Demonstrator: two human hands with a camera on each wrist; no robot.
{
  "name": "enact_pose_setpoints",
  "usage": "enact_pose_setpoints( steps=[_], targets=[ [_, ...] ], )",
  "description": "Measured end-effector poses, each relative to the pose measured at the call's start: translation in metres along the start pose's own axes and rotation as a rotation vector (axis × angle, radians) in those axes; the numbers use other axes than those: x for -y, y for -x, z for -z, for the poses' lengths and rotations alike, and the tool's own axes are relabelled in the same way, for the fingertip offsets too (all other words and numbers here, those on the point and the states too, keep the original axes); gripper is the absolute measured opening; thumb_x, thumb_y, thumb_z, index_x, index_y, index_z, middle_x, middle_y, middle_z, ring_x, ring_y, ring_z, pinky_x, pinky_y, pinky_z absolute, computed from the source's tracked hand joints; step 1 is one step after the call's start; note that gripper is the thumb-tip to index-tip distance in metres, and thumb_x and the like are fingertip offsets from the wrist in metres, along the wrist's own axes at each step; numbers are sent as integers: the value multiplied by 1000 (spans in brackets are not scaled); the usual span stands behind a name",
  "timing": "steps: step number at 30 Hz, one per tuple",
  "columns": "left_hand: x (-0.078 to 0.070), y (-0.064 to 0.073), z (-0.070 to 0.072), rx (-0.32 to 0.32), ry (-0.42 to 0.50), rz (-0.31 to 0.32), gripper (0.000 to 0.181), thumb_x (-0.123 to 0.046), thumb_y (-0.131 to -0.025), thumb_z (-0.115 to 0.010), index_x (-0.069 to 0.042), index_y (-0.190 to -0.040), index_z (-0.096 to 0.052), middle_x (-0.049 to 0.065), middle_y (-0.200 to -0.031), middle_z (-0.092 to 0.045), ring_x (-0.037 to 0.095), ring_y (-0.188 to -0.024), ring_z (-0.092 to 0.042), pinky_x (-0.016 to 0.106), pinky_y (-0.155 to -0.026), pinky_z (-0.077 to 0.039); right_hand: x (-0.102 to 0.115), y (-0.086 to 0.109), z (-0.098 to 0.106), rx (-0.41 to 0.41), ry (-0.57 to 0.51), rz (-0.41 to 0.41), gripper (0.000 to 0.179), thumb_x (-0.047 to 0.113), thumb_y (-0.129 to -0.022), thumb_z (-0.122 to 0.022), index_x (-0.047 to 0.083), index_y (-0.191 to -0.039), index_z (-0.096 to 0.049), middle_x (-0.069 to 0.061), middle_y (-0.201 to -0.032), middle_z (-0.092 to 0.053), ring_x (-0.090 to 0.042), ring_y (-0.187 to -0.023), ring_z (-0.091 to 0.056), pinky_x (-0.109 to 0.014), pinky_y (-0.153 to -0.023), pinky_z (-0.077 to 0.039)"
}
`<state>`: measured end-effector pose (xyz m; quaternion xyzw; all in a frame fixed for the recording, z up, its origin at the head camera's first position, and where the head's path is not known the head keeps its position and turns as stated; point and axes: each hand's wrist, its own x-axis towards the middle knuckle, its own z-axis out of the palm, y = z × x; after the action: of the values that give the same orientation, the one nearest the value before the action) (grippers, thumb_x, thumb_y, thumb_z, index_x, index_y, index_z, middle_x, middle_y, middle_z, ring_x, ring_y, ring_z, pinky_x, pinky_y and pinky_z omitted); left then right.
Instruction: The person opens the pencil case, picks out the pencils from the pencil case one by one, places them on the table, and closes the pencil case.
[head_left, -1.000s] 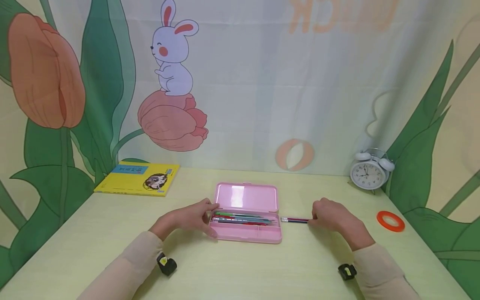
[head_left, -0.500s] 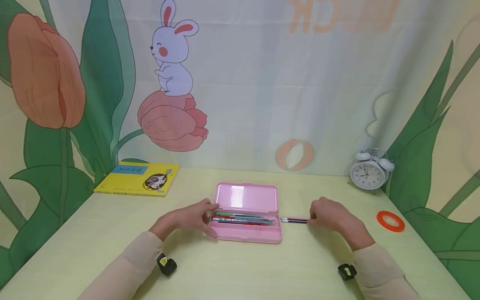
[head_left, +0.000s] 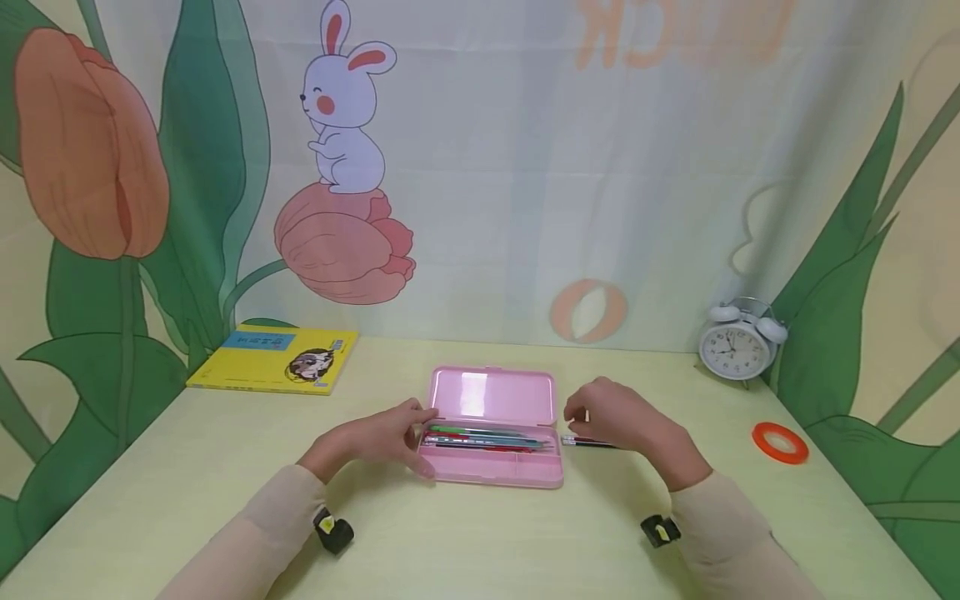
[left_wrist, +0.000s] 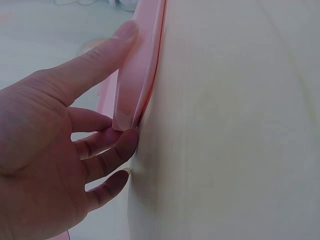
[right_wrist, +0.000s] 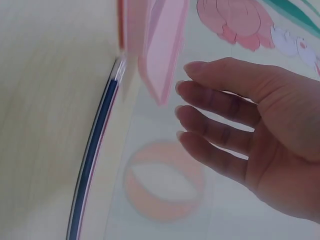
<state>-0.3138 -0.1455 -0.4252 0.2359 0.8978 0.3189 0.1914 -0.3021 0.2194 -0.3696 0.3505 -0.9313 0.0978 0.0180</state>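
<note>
A pink pencil case [head_left: 472, 468] lies with its lid [head_left: 517, 396] folded back, holding several pencils [head_left: 487, 439] in its rear compartment. My left hand [head_left: 378, 437] holds the case's left end; in the left wrist view its thumb rests on the case wall [left_wrist: 135, 75] and the other fingers bend at the corner. Beyond the right end, two pencils [head_left: 588, 442], one dark blue and one dark red, lie on the table with eraser ends towards the case. My right hand [head_left: 630, 417] hovers over them, fingers loosely bent around nothing, partly covering the pencils.
On the back left of the table [head_left: 480, 542] lies a yellow book [head_left: 262, 367]. A white twin-bell alarm clock [head_left: 735, 346] stands at the back right, with an orange ring [head_left: 781, 442] in front of it. A printed curtain [head_left: 480, 208] hangs behind.
My right hand has let go of the two pencils, risen a little and moved left towards the case. The pencils stay on the table. My left hand keeps its place.
</note>
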Motion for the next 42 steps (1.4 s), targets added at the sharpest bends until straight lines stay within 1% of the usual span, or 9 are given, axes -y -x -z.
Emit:
enact_pose_setpoints(
  steps=[3,9,13,17,20,23,31,38,42],
  targets=[
    [1,-1,0,0,-4,3,101,-38,-76,-88,-7,-156,-35,5,-112,-44,20,-102,-46,35,-81,-42,12,-14,-4,20,-36,13,7,2,-86,-75,7,-89,-79,7,-76,-67,-6,-66,-56,-25,-65,-51],
    [3,-2,-3,8,-15,11,101,-38,-76,-88,-7,-156,-35,3,-111,-43,18,-100,-46,34,-80,-42,31,-34,-22,85,-106,-32,12,-1,-85,-76,7,-93,-80,1,-83,-71,-12,-73,-59,-29,-72,-53],
    [4,-1,-3,13,-15,14,101,-39,-76,-87,-7,-156,-34,3,-111,-43,18,-99,-46,34,-80,-42,34,-42,-34,89,-81,-3,17,-5,-82,-72,8,-90,-80,1,-81,-70,-13,-72,-58,-30,-70,-52],
    [3,-1,-2,10,-24,14,101,-39,-76,-87,-7,-156,-34,3,-112,-44,19,-100,-47,34,-80,-42,36,-49,-41,54,-16,66,18,-5,-82,-69,9,-87,-80,3,-77,-67,-12,-69,-55,-28,-68,-49],
    [2,-1,-2,7,-27,16,101,-39,-76,-87,-8,-156,-34,4,-113,-45,20,-100,-47,34,-80,-43,39,-55,-43,46,6,98,17,-4,-84,-69,9,-88,-79,3,-78,-67,-12,-69,-54,-27,-68,-49],
    [3,-1,-1,6,-25,16,101,-39,-76,-88,-8,-156,-35,3,-113,-44,20,-100,-47,34,-80,-42,43,-59,-44,61,16,99,16,-3,-85,-70,8,-91,-79,3,-79,-67,-12,-69,-54,-26,-68,-48],
    [2,-1,0,6,-20,7,101,-38,-76,-88,-7,-156,-34,4,-113,-44,19,-100,-46,34,-81,-42,53,-64,-41,77,33,149,15,-7,-84,-66,6,-83,-74,4,-67,-55,-12,-64,-46,-25,-63,-42],
    [0,0,2,9,-29,1,100,-37,-77,-87,-6,-156,-33,6,-114,-43,21,-101,-45,35,-81,-41,58,-71,-41,110,22,120,13,-3,-87,-68,8,-86,-75,6,-69,-55,-12,-65,-48,-25,-65,-42],
    [-1,1,3,15,-37,-12,100,-37,-78,-87,-5,-156,-33,6,-113,-43,21,-102,-44,36,-81,-40,62,-75,-43,117,33,105,13,-2,-88,-68,10,-84,-74,5,-69,-56,-12,-65,-48,-25,-64,-42]
  ],
)
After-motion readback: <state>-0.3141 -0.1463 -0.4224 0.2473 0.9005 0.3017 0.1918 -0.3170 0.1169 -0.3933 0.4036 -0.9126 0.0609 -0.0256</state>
